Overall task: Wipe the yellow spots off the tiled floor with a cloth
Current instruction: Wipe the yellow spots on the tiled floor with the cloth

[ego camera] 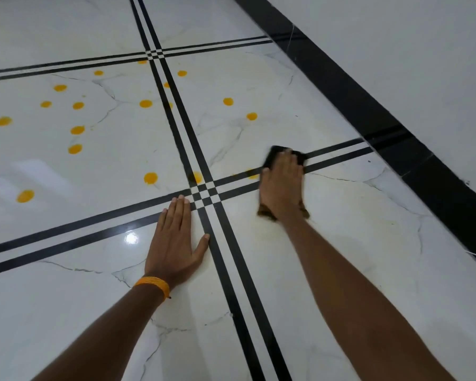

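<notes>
— Where does your cloth (276, 155) sit?
— Under your right hand (282, 188), dark and crumpled, on the glossy, marble-veined tiled floor (341, 243), over a black double stripe (338, 154). Your fingers lie straight and close, pressing it flat.
— And your left hand (176, 237)?
— Palm down on the tile, fingers straight, thumb spread (an orange band (151, 284) rings the wrist).
— The yellow spots (151, 177)?
— Round dots, scattered left of the cloth; one smeared blot lies just beside it.
</notes>
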`<state>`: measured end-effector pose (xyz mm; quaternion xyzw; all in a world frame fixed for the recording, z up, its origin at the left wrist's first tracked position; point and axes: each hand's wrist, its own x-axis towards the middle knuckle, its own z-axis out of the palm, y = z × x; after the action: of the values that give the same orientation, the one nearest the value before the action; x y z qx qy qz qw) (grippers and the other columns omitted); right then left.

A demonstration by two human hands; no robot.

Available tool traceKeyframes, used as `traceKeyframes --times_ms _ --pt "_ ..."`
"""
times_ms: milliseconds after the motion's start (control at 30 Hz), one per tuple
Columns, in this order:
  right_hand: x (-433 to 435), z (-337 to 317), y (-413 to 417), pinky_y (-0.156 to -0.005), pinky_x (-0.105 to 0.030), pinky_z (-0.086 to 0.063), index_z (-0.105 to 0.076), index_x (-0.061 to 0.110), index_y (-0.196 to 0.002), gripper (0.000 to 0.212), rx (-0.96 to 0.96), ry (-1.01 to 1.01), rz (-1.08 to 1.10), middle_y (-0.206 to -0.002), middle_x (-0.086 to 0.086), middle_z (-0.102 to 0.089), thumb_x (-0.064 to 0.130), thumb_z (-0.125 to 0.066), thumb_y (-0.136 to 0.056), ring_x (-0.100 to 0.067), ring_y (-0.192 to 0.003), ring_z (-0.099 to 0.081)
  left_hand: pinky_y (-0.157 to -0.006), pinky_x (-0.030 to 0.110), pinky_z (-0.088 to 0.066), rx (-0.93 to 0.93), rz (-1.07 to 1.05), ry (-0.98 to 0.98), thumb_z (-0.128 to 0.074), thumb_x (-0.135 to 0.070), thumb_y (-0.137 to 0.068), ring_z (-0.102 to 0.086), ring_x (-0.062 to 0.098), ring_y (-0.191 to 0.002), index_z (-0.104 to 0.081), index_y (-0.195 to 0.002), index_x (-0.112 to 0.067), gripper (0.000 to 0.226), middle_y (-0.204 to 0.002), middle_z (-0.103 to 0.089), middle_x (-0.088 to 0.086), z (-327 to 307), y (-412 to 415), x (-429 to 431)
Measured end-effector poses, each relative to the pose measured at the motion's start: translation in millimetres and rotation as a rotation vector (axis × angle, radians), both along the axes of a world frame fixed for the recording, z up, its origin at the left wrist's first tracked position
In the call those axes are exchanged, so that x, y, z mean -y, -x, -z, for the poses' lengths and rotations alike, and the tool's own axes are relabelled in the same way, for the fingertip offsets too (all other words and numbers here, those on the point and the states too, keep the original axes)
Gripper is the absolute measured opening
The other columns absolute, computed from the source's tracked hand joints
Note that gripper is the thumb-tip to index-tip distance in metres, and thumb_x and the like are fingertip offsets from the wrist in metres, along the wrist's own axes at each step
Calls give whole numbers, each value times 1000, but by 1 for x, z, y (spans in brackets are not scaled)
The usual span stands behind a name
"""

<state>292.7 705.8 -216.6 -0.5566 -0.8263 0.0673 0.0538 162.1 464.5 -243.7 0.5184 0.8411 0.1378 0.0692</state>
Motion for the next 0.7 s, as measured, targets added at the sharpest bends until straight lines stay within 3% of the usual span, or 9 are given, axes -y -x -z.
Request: traceKeyframes --times_ms 67,167,267,400,467,600,700 --pt "38 4 12 -127 -45 -9 -10 4 -161 67 -4 1 -254 -170 -12 -8 42 -18 -106 -27 -157 -9 -125 34 1 3 -2 7 -21 -68 -95 7 17 -156 1 -160 -12 89 -169 5 5 0 2 -2" --pt "89 10 -40 -128 -40 0 0 12 -162 67 24 64 -494 -170 -3 5 46 -13 -105 -19 -157 5 -126 35 0 22 -14 12 -22 -69 -94 6 16 -156 -1 -161 -12 90 -169 3 4 1 3 -1" --pt "54 6 -70 -128 -44 -6 -6 11 -162 68 24 9 -380 -170 -5 -3 46 -15 -104 -22 -157 -3 -126 37 -1 41 -10 17 -24 -68 -95 6 15 -156 -3 -161 -11 89 -169 1 5 -3 2 -2" --pt "7 -2 -9 -126 -49 -12 -12 3 -160 70 13 36 -58 -169 -15 -11 44 -16 -104 -30 -156 -11 -127 37 -1 47 -12 7 -27 -65 -96 6 14 -156 -5 -161 -11 87 -169 -1 4 -4 4 0" --pt "39 -2 17 -126 -49 -10 -11 3 -160 69 2 39 -160 -170 -15 -9 44 -18 -105 -30 -157 -9 -127 36 -1 50 -5 -7 -29 -64 -97 6 13 -156 -7 -161 -11 85 -169 -2 4 -3 2 0" --pt "107 3 -19 -127 -41 -1 -2 16 -163 66 35 59 -685 -171 -1 2 47 -16 -106 -18 -157 5 -126 32 6 43 -46 -46 -26 -63 -97 7 13 -156 -9 -160 -11 84 -169 -4 5 -6 1 -2" --pt "61 -1 -39 -128 -42 -3 -4 16 -163 67 61 32 -605 -171 0 0 47 -18 -105 -18 -157 3 -125 31 8 60 -78 -50 -25 -61 -97 7 14 -156 -9 -160 -9 84 -169 -4 6 -6 3 0"
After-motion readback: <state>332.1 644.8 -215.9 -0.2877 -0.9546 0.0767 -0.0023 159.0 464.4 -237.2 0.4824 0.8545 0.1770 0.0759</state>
